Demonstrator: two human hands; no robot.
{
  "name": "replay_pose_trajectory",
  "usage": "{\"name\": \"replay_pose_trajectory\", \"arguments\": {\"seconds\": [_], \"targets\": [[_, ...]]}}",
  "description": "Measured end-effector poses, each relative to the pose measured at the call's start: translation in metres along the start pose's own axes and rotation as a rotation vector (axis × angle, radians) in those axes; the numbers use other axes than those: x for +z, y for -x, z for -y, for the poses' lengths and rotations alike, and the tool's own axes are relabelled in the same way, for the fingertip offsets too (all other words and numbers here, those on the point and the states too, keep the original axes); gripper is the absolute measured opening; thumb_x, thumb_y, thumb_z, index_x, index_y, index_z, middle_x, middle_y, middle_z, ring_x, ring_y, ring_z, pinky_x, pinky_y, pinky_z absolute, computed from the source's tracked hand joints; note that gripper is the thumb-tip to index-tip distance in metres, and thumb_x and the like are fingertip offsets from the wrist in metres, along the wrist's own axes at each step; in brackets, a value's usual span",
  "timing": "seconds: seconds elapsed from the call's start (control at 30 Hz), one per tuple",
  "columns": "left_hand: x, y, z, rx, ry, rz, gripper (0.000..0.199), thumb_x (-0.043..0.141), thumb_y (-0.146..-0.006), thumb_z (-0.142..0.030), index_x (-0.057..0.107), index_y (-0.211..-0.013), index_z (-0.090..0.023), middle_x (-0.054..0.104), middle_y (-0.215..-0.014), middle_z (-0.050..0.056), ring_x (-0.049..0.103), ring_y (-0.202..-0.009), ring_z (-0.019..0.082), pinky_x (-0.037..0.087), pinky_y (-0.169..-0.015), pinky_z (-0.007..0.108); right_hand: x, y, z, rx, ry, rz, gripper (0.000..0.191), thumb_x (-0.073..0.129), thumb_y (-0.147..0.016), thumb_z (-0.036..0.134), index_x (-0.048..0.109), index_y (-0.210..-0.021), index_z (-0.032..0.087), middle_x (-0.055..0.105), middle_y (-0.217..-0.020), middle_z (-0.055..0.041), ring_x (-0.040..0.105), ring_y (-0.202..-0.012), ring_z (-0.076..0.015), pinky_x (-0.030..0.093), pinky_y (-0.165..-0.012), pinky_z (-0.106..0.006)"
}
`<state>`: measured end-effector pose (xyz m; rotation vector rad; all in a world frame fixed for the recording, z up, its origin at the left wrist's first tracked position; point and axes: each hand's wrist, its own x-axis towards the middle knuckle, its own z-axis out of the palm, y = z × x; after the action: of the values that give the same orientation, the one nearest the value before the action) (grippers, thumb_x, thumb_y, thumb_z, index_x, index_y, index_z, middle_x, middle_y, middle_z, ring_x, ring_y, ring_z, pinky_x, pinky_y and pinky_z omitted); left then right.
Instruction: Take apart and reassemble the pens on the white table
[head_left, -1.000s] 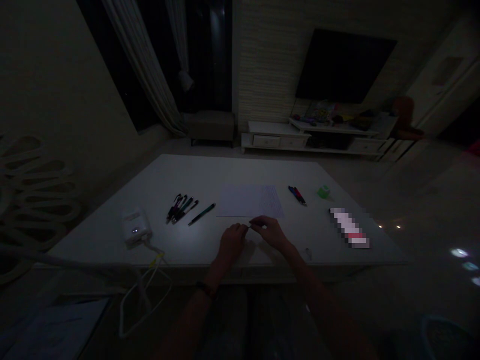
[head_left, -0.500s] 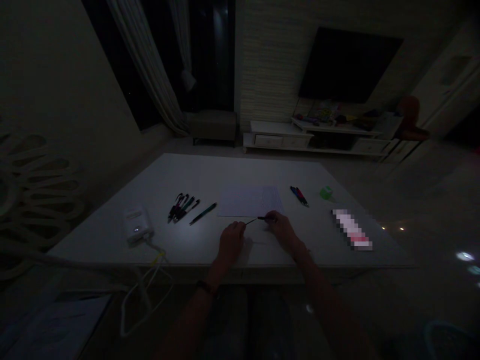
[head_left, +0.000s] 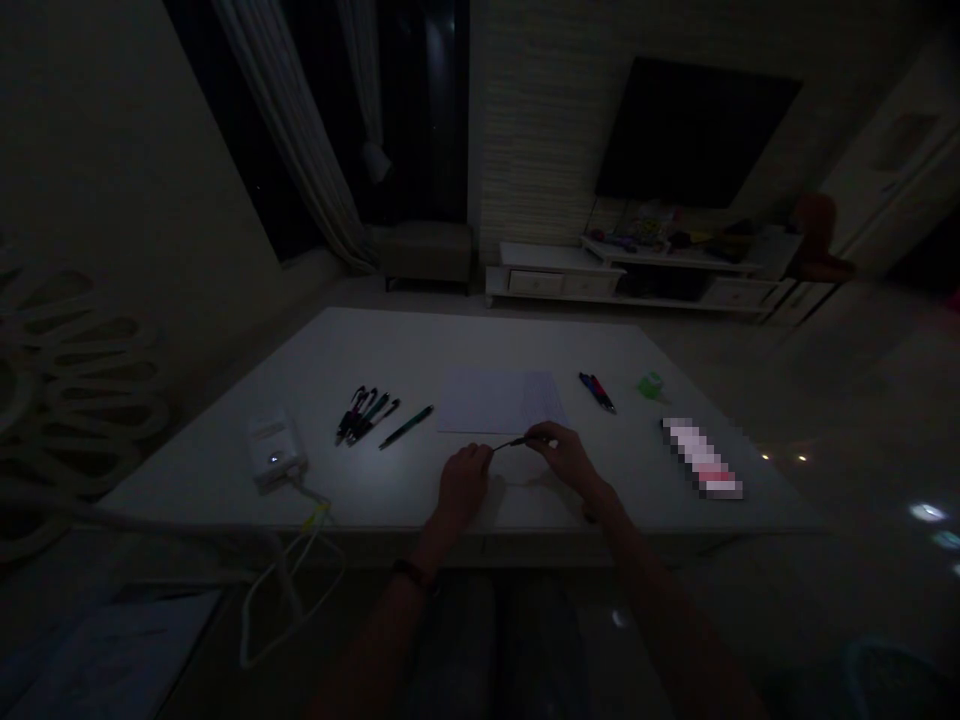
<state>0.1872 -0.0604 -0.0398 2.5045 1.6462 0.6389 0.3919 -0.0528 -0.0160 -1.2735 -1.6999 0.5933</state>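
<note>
My left hand (head_left: 463, 482) is closed, its fingertips pinching one end of a thin dark rod that looks like a pen refill (head_left: 502, 446). Opposite it, my right hand (head_left: 562, 452) grips a thicker dark pen barrel (head_left: 525, 439). Refill and barrel meet end to end in the gap between my hands, just above the white table. Whether the refill's tip sits inside the barrel is too dark to tell. Right behind my hands lies a sheet of paper (head_left: 484, 400), with lines of writing along its right part.
To the left lie a single green-black pen (head_left: 406, 427) and a cluster of several pens (head_left: 364, 417). A white box with a cable (head_left: 274, 447) stands farther left. On the right are a few pens (head_left: 597, 392), a small green object (head_left: 650, 385) and a blurred-out phone (head_left: 703, 458).
My right hand has lifted and tilted slightly, and the barrel now meets the refill, where a pale tip showed between them before. My left hand has hardly moved.
</note>
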Motion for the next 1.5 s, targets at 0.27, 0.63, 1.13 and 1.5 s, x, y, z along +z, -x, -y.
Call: {"name": "replay_pose_trajectory", "arguments": {"seconds": [0.27,0.63,1.13,1.5], "targets": [[0.002,0.000,0.000,0.004,-0.022,-0.022,0.021,0.033,-0.092,-0.021,0.054,-0.093,-0.021,0.058,-0.087,0.003,0.053,-0.081,0.016,0.036,-0.071,0.027,-0.008,0.001,-0.005,0.013,0.001,-0.044,0.016,0.060,-0.075,0.031,0.065,-0.081,0.018,0.067,-0.081,-0.0042,0.058,-0.071,-0.0155,0.045,-0.069,-0.029],[0.004,-0.001,0.000,0.085,0.000,0.032,0.017,0.040,-0.091,-0.021,0.055,-0.100,-0.020,0.060,-0.092,0.004,0.056,-0.084,0.016,0.040,-0.073,0.028,0.014,0.002,0.003,0.005,-0.037,0.056,0.017,0.063,-0.072,0.031,0.067,-0.082,0.020,0.068,-0.077,-0.0033,0.061,-0.071,-0.0156,0.047,-0.069,-0.029],[0.007,0.002,0.001,0.224,0.031,-0.008,0.018,0.042,-0.091,-0.022,0.055,-0.102,-0.018,0.063,-0.091,0.005,0.056,-0.086,0.017,0.040,-0.077,0.032,0.030,0.013,0.000,0.249,-0.040,0.108,0.041,0.051,-0.080,0.049,0.060,-0.056,0.017,0.057,-0.046,-0.0008,0.052,-0.046,-0.0119,0.039,-0.048,-0.022],[0.005,0.001,0.000,0.192,0.053,-0.024,0.017,0.042,-0.091,-0.024,0.055,-0.101,-0.018,0.063,-0.092,0.005,0.056,-0.086,0.017,0.040,-0.076,0.031,0.025,0.016,0.001,0.209,-0.121,0.184,0.040,0.048,-0.081,0.052,0.055,-0.062,0.018,0.053,-0.052,0.0027,0.047,-0.049,-0.0108,0.036,-0.050,-0.022]]}}
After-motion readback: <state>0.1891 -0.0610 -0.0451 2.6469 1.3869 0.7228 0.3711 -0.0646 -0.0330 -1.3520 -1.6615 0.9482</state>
